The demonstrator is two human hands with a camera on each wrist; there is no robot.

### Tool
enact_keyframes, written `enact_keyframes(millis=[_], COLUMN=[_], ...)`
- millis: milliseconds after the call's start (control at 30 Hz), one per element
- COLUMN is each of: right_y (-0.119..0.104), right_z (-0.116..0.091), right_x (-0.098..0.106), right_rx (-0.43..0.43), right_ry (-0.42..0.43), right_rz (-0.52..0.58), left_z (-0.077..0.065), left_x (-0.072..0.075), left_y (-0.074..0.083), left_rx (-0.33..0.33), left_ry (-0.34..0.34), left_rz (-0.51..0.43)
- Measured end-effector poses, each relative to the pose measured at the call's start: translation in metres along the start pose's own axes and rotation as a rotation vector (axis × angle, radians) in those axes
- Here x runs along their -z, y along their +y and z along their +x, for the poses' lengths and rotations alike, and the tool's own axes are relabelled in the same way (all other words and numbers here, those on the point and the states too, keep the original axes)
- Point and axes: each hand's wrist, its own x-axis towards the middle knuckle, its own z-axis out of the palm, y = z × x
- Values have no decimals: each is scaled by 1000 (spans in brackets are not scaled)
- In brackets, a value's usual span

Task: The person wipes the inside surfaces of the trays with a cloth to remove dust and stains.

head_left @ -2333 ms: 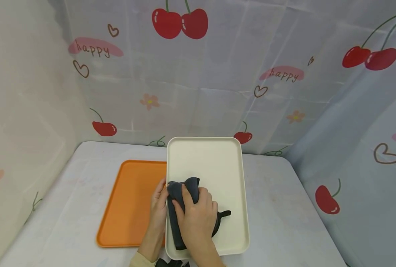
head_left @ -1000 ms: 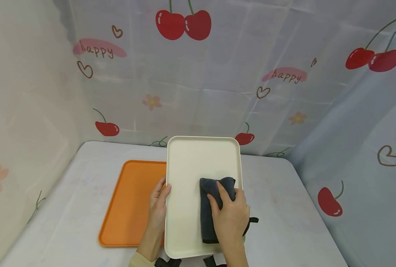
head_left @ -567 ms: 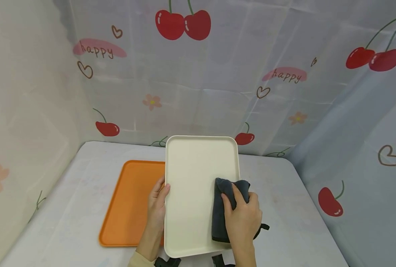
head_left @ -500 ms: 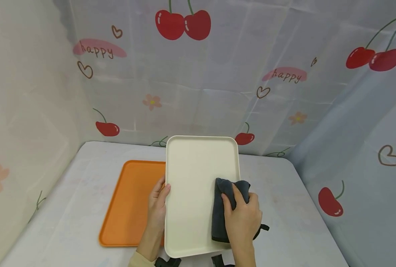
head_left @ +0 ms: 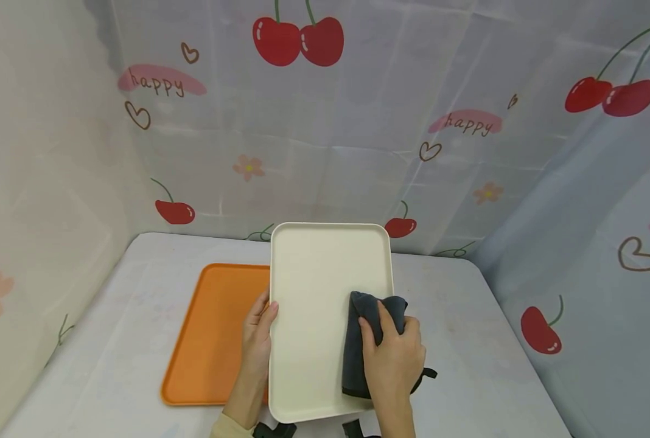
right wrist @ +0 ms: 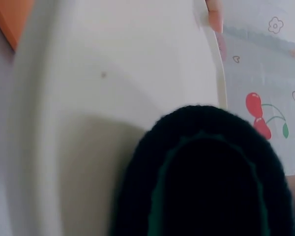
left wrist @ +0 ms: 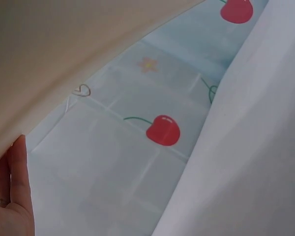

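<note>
A cream rectangular tray (head_left: 314, 267) is held up above the table, tilted. At its left edge my left hand (head_left: 256, 344) grips it, thumb on the front rim and fingers behind. Those fingers (left wrist: 19, 172) touch the tray's underside in the left wrist view. A dark grey folded cloth (head_left: 355, 359) lies against the tray's lower right, pressed there by my right hand (head_left: 393, 359), whose thumb and fingers pinch it. Close up in the right wrist view, the cloth's dark fold (right wrist: 201, 120) covers part of the tray, and a small dark speck (right wrist: 103, 74) shows on the surface.
An orange tray (head_left: 215, 340) lies flat on the white table (head_left: 467, 340), its right part hidden behind the cream one. Printed cherry curtains (head_left: 325, 121) stand behind and at the sides. Black straps (head_left: 274, 431) show near both wrists.
My right hand has carried the cloth from the tray's left side across to its right edge, then slightly back left. The tray has shifted a little left; my left hand keeps its grip.
</note>
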Motion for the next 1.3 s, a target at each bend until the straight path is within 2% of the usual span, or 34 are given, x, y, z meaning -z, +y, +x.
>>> enact_keyframes(millis=[333,600,933,1167,1300], right_y=[-18,-35,-59,-70,-74], right_z=[-8,-14,-26,-35,-37], right_x=[-1,-5,-5,-6,-6], right_rx=[87,200,285,340,360], right_ry=[-7,32,-32,-46,-41], right_rz=[32,69,73,87,86], left_z=[1,1,0,-1,0], left_x=[-3,-5,-4,-5,-5], left_y=[-4,-3,-4,-4,-3], left_rx=[10,33,37,69,58], left_ry=[40,75,49,72,89], left_rz=[84,139,95,95,103])
